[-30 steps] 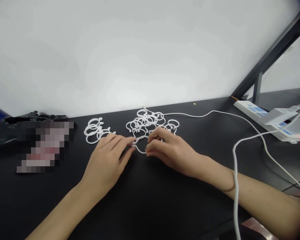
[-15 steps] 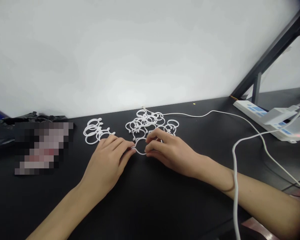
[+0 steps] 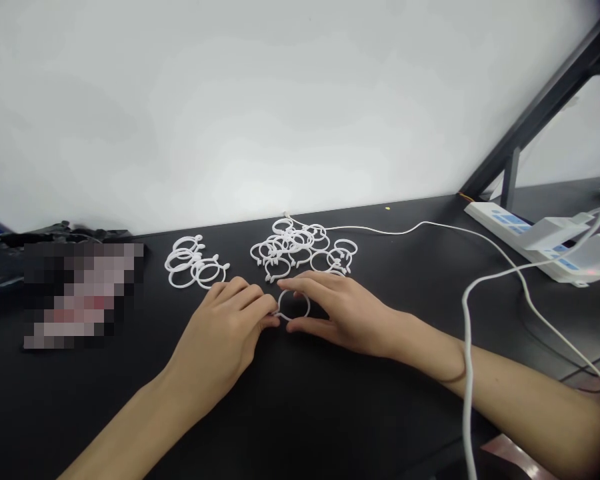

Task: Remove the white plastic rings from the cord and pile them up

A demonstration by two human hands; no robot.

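A single white plastic ring [image 3: 294, 305] lies on the black table between my two hands. My left hand [image 3: 225, 340] pinches its left side with thumb and fingertips. My right hand [image 3: 340, 310] curls round its right side, forefinger over the top and thumb underneath. Just beyond my fingers lies a heap of several white rings [image 3: 303, 250]. A smaller group of rings [image 3: 195, 267] lies to the left of it, past my left hand.
A white cable [image 3: 480, 280] runs from the heap across the table and over my right forearm. A white power strip with plugs [image 3: 545, 247] sits at the right. A blurred packet [image 3: 80, 293] and black bag lie at the left. A black frame post rises at the right.
Both hands drew the ring toward me, away from the heap. My right fingers spread round it, and the ring now lies apart from the pile.
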